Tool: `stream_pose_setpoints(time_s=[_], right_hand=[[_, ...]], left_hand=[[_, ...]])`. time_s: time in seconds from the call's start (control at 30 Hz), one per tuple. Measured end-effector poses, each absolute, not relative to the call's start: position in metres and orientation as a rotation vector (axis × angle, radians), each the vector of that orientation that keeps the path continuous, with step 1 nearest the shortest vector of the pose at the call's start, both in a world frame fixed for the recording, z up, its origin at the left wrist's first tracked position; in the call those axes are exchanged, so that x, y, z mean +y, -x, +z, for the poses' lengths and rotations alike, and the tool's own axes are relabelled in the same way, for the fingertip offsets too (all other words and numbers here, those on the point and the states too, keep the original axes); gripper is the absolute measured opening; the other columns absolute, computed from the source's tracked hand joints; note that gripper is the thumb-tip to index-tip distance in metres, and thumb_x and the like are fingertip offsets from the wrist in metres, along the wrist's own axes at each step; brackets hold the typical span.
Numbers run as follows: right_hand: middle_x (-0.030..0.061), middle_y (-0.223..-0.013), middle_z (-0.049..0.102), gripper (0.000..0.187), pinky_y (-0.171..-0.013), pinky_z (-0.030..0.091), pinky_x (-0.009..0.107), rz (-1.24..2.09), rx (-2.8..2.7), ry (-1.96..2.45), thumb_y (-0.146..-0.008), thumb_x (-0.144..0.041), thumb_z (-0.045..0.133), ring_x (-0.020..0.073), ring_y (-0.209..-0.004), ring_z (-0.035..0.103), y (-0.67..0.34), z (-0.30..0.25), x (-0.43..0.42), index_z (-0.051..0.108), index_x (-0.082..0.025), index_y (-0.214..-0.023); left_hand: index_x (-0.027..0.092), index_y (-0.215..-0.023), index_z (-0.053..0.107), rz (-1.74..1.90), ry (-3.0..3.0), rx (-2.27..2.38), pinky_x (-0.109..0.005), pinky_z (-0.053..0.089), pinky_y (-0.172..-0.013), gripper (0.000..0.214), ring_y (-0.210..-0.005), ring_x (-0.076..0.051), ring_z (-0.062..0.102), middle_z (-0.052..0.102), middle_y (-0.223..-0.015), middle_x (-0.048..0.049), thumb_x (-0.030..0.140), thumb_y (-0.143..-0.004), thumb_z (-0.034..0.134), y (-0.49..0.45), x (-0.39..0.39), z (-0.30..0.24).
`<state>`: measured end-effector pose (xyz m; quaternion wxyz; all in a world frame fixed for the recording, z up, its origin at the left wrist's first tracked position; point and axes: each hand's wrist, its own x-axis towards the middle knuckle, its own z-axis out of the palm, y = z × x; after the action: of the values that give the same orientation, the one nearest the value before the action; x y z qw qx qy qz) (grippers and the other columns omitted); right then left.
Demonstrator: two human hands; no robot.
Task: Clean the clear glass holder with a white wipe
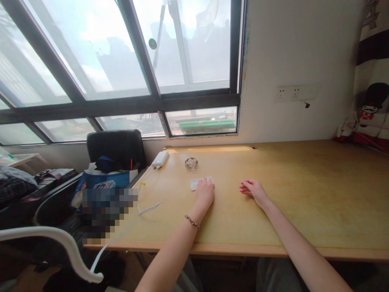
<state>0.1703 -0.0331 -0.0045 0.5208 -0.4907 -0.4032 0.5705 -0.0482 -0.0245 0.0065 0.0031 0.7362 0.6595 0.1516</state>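
My left hand [205, 192], with a dark braided bracelet [192, 222] on its wrist, rests on the tabletop with its fingers closed over a small white tissue or cloth [194, 185]. The white piece sticks out to the left of the fingers and beyond them. To the right, my right hand [254, 192] lies on its side, fingers loosely bent and thumb apart from them; nothing shows in it. Past the left hand stands a silvery openwork ring [191, 163], shaped like a small crown.
On the wooden table [304, 194], a white power bank [160, 159] sits at the left edge, its white cable [150, 208] trailing forward. A blue bag [103, 182] rests on a black chair [117, 146]. A thick white curved arm [57, 237] crosses the lower left. Wall sockets [287, 94] are behind.
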Motion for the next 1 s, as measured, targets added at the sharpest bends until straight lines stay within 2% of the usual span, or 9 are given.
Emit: stream_pose_setpoints(time_s=[0.13, 0.3, 0.77, 0.9, 1.0], right_hand=[[0.0048, -0.061, 0.065, 0.014, -0.048, 0.05, 0.02, 1.34, -0.933, 1.177, -0.065, -0.027, 0.061, 0.0116, -0.05, 0.061, -0.174, -0.01, -0.029, 0.057, -0.014, -0.068], [0.0058, -0.061, 0.065, 0.012, -0.046, 0.05, 0.021, 1.307, -0.883, 1.209, -0.066, -0.026, 0.059, 0.0124, -0.05, 0.061, -0.176, -0.014, -0.027, 0.057, -0.014, -0.067], [0.0053, -0.059, 0.064, 0.011, -0.044, 0.049, 0.02, 1.314, -0.871, 1.24, -0.067, -0.025, 0.058, 0.0117, -0.048, 0.06, -0.177, -0.012, -0.027, 0.057, -0.014, -0.066], [0.0045, -0.059, 0.064, 0.012, -0.046, 0.049, 0.02, 1.289, -0.9, 1.239, -0.067, -0.026, 0.057, 0.0115, -0.048, 0.06, -0.176, -0.012, -0.027, 0.056, -0.014, -0.065], [0.0031, -0.058, 0.063, 0.014, -0.047, 0.049, 0.022, 1.27, -0.975, 1.229, -0.067, -0.029, 0.057, 0.0116, -0.048, 0.059, -0.169, -0.008, -0.03, 0.055, -0.014, -0.066]], left_hand=[[0.012, -0.088, 0.057, 0.454, -2.34, 2.229, -0.037, 0.036, -0.075, 0.028, -0.09, -0.026, 0.047, 0.052, -0.09, -0.0156, 0.031, -0.082, 0.037, 0.059, -0.021, 0.007], [0.013, -0.09, 0.055, 0.427, -2.194, 2.396, -0.035, 0.039, -0.069, 0.023, -0.089, -0.025, 0.048, 0.052, -0.091, -0.0141, 0.027, -0.08, 0.039, 0.08, -0.013, 0.008], [0.009, -0.091, 0.054, 0.394, -2.038, 2.58, -0.035, 0.04, -0.069, 0.026, -0.092, -0.029, 0.046, 0.052, -0.094, -0.0184, 0.025, -0.077, 0.039, 0.11, -0.005, 0.012], [0.01, -0.085, 0.054, 0.642, -2.105, 2.451, -0.039, 0.037, -0.076, 0.022, -0.092, -0.028, 0.046, 0.052, -0.09, -0.0163, 0.025, -0.077, 0.04, 0.096, -0.008, 0.018], [0.014, -0.082, 0.054, 1.011, -2.181, 1.961, -0.034, 0.036, -0.08, 0.019, -0.09, -0.021, 0.049, 0.053, -0.088, -0.0107, 0.025, -0.079, 0.039, 0.07, -0.015, 0.02]])
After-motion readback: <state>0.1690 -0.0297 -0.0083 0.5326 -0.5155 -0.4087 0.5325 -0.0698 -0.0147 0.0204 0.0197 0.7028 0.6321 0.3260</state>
